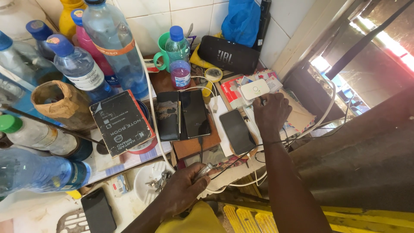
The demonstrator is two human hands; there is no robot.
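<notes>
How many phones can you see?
4: two dark phones side by side on the board, one phone below the right hand, one phone low at left. Others may be hidden.

Upper left of the frame: clear plastic bottles with blue caps (77, 64), a yellow bottle (69, 15) behind. Centre left: black notebook (122, 123) tilted on a red-rimmed tin. Top centre: green mug (161, 52), small bottle of pink liquid (179, 58), black cylindrical speaker (228, 54), blue bag (241, 21). Bottom left: dark phone (98, 211) lying flat, a white bowl of keys (153, 181) near it.
</notes>
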